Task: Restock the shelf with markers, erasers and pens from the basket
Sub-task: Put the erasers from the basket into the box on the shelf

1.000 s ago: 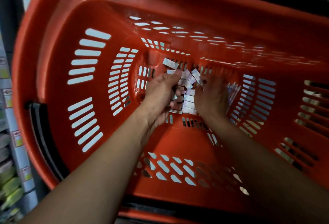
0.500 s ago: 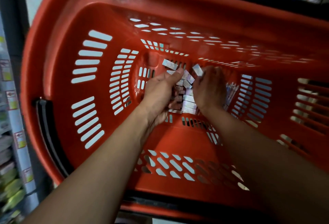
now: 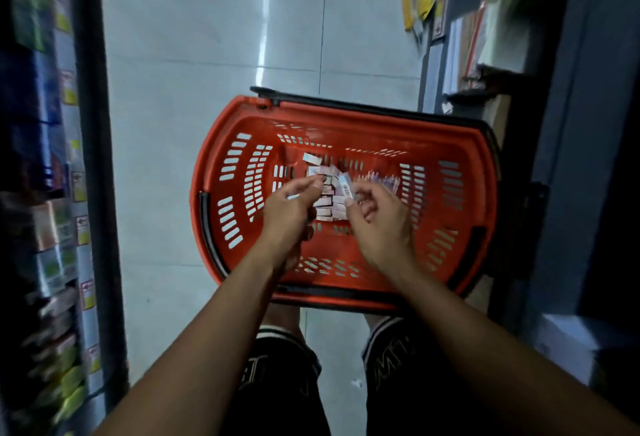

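An orange slotted basket (image 3: pixel 346 116) stands on the floor in front of my legs. Several small wrapped erasers (image 3: pixel 325 208) lie in a pile on its bottom, with one more eraser (image 3: pixel 312 158) apart at the back. A bundle of pens (image 3: pixel 381 179) lies to the right of the pile. My left hand (image 3: pixel 289 217) is raised above the basket, fingers pinched on an eraser at its fingertips. My right hand (image 3: pixel 379 220) pinches another eraser (image 3: pixel 345 187) with a barcode, held upright above the pile.
Stocked shelves (image 3: pixel 52 227) with price tags run along the left, blurred. Another shelf unit (image 3: pixel 485 40) with papers and boxes stands at the right, close to the basket's far corner. Pale floor tiles (image 3: pixel 214 37) stretch ahead between them.
The view has pulled far back from the basket. Both hands have risen out of the pile, each now carrying an eraser.
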Demonstrator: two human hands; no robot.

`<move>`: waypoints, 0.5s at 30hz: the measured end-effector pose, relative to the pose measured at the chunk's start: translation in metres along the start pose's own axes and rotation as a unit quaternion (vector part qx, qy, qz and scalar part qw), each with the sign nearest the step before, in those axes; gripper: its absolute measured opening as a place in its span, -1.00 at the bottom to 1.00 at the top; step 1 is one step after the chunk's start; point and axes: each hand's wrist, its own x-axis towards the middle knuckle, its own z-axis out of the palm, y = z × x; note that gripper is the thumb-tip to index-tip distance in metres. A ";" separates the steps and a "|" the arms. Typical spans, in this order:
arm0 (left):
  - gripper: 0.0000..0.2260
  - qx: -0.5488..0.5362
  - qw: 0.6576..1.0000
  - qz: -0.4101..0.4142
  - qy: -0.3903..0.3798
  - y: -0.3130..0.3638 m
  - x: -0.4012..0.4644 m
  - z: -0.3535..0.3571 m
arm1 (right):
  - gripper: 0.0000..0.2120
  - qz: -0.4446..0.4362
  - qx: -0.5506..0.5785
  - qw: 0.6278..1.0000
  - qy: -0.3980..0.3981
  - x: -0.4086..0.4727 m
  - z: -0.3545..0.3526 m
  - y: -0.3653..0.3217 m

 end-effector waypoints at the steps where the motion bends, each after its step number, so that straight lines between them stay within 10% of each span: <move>1: -0.84 -0.003 1.000 0.016 -0.013 0.010 -0.020 0.000 | -0.82 -0.010 0.009 1.000 -0.002 -0.011 -0.013 -0.017; 15: -0.89 0.006 0.968 0.230 -0.104 0.128 -0.245 -0.008 | -0.88 -0.152 0.091 0.983 0.054 -0.129 -0.156 -0.208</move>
